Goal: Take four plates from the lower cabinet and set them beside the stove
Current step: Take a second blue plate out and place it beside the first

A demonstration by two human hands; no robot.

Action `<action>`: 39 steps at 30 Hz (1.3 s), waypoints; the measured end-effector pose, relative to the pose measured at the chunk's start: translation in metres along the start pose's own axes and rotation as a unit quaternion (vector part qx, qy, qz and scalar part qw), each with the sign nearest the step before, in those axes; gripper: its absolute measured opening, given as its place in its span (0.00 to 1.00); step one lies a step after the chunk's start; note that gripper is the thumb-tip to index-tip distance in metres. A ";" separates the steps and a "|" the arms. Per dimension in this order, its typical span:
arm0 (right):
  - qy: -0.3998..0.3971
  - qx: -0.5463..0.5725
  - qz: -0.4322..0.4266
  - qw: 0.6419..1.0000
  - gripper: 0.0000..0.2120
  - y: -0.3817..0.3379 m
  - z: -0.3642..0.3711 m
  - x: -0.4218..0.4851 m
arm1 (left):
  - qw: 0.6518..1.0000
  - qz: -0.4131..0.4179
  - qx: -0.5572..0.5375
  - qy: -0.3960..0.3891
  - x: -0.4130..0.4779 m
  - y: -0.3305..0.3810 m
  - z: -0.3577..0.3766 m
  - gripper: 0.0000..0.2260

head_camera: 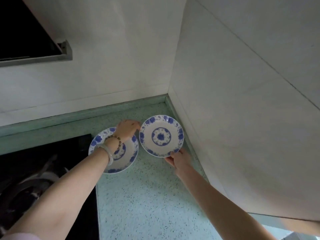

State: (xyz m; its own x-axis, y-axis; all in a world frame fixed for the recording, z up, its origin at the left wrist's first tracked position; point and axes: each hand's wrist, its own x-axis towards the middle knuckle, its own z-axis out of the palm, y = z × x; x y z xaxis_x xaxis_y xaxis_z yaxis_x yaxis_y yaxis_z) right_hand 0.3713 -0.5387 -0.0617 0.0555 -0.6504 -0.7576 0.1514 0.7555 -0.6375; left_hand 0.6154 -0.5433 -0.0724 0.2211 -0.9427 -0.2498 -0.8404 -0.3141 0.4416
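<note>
I note two plates on the tabletop (147,196) beside the stove (52,161): my left hand (127,129) grasps the left plate's (128,158) far rim, right-hand fingers (170,159) pinch the right plate's (161,135) near edge, likely spacing them.

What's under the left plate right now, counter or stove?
The left plate lies mostly over the speckled counter, its left rim reaching the black stove edge. The left hand and forearm cover part of it; another plate beneath can't be ruled out.

A speckled green countertop (147,196) meets white walls (121,58) below a range hood (26,32).
</note>
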 end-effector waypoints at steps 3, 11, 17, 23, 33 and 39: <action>0.009 -0.007 -0.006 1.000 0.17 0.003 0.002 0.008 | 1.000 0.019 0.011 -0.016 0.007 -0.004 0.000 0.11; 0.013 -0.041 0.014 0.999 0.17 0.004 0.005 0.014 | 0.996 -0.026 -0.080 -0.021 0.015 -0.016 -0.003 0.09; 0.025 -0.039 0.009 0.999 0.16 0.001 0.006 0.010 | 0.998 -0.032 -0.036 -0.029 0.017 -0.007 -0.006 0.15; 0.025 -0.076 -0.010 0.997 0.15 0.001 0.006 0.005 | 0.999 -0.027 -0.001 -0.037 0.015 -0.001 -0.008 0.14; 0.014 -0.402 -0.202 0.893 0.24 -0.015 0.000 -0.027 | 0.991 -0.055 -0.120 -0.008 -0.034 0.013 -0.032 0.17; -0.047 -0.511 -0.352 0.783 0.34 -0.055 -0.004 -0.101 | 0.954 -0.042 -0.287 0.078 -0.116 0.029 -0.056 0.29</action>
State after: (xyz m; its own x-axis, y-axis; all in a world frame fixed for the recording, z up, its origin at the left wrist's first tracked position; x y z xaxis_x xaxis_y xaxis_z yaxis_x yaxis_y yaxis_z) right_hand 0.3533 -0.5146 0.0497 0.3924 -0.9009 -0.1858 -0.6896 -0.1544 -0.7076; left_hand 0.5933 -0.4490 0.0178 0.3852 -0.9023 -0.1933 -0.4174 -0.3572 0.8356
